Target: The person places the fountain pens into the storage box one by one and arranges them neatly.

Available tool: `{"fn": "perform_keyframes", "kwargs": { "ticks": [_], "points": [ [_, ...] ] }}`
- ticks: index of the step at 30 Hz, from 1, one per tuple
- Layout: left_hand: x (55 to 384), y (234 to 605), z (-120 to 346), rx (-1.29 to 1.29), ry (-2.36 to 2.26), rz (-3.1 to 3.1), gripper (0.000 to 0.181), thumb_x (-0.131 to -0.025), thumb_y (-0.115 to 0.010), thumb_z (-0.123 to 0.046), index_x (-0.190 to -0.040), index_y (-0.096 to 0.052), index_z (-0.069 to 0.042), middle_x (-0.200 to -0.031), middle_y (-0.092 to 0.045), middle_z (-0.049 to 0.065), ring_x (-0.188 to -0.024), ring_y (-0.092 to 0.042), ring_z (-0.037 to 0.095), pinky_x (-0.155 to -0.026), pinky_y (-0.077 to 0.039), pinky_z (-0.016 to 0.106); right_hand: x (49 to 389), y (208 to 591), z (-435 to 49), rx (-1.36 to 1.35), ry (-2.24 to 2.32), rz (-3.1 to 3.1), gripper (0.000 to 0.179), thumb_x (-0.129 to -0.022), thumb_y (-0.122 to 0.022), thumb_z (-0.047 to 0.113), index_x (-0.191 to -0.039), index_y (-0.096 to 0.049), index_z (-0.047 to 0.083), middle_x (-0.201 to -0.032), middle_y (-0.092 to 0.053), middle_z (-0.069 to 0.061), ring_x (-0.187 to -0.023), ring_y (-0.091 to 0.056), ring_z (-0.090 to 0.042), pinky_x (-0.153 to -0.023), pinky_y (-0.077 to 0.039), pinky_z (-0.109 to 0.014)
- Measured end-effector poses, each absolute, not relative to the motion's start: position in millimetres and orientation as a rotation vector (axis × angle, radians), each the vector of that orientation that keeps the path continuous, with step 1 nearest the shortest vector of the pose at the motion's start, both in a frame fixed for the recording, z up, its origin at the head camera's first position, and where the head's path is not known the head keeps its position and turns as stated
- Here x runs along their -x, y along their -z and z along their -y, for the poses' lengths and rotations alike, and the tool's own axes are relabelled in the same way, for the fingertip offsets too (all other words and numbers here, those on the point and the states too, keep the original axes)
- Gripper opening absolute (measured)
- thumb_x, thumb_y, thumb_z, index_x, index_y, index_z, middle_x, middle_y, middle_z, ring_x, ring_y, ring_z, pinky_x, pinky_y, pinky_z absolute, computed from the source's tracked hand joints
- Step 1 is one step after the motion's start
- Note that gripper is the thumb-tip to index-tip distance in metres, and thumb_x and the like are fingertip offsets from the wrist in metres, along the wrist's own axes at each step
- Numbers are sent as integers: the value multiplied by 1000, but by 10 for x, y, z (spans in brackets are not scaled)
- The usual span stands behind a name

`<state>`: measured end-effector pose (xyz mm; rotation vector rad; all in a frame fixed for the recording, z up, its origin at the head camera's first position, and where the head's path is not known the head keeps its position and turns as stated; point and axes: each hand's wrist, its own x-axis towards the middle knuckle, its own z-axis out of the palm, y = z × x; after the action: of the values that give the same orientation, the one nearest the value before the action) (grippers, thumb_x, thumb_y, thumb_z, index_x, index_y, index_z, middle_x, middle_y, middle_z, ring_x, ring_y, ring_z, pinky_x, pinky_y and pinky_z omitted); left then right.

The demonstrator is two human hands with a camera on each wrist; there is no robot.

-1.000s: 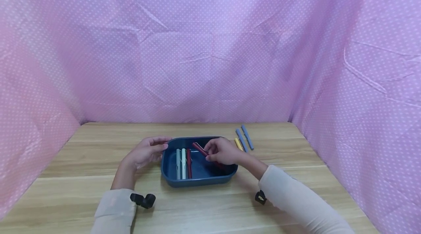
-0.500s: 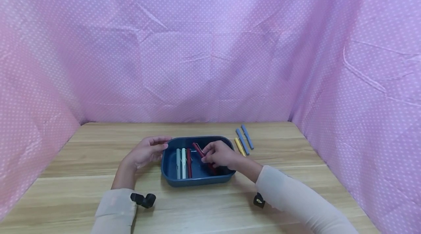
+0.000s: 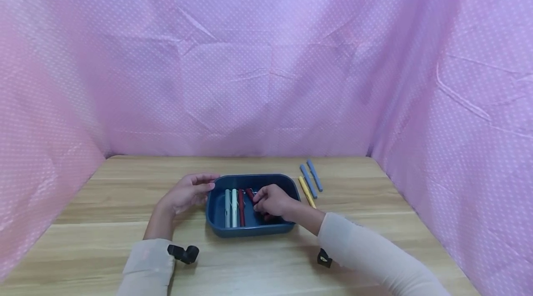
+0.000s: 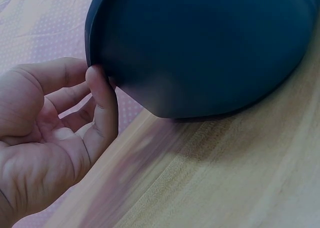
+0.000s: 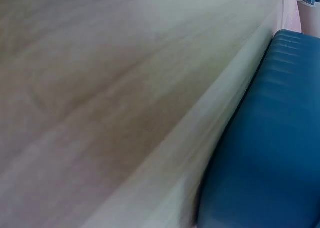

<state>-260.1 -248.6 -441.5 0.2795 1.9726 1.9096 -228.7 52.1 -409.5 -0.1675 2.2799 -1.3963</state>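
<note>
A dark blue rectangular box (image 3: 251,232) stands on the wooden table. My left hand (image 3: 187,195) pinches its left rim; in the left wrist view, thumb and fingers (image 4: 103,98) meet at the box edge. Inside lie a grey-green pen (image 3: 227,209), a pale mint pen (image 3: 235,209) and a dark red pen (image 3: 241,209), side by side and lengthwise. My right hand (image 3: 275,202) reaches into the box and pinches a second dark red pen (image 3: 250,194), slightly tilted beside the first, its lower part mostly covered by the fingers. The right wrist view shows only the box's outer wall (image 5: 270,138) and table.
Right of the box lie a yellow pen (image 3: 306,190) and two blue pens, the nearer (image 3: 308,181) and the farther (image 3: 315,176), all slanted. Pink dotted cloth (image 3: 266,78) encloses the table (image 3: 145,169) at the back and sides.
My right hand has moved left and lower into the box, bringing the second dark red pen closer to the first and turning it more upright. The left hand keeps its hold on the rim.
</note>
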Motion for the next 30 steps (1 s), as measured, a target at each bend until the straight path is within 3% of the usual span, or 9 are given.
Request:
{"fn": "perform_keyframes", "kwargs": {
  "ticks": [11,30],
  "points": [
    [2625,4405,2478,-295,-1918,-1960,49,-103,-64,-18,-146,-50,2,-130,-61,14,-97,-58,18,-78,-54,29,2346,4089,-516,119,1248,-2449,23,-89,-76,-1,-109,-65,2,-80,-65,-8,-62,-60,-18,-59,-54,-30],
    [2644,4420,2481,-260,-1905,-1989,47,-102,-65,-19,-145,-54,-3,-136,-59,15,-104,-59,22,-84,-54,32,2368,4107,-484,112,1195,-2435,21,-88,-79,0,-105,-67,5,-90,-66,-9,-76,-63,-21,-61,-57,-32]
  ]
}}
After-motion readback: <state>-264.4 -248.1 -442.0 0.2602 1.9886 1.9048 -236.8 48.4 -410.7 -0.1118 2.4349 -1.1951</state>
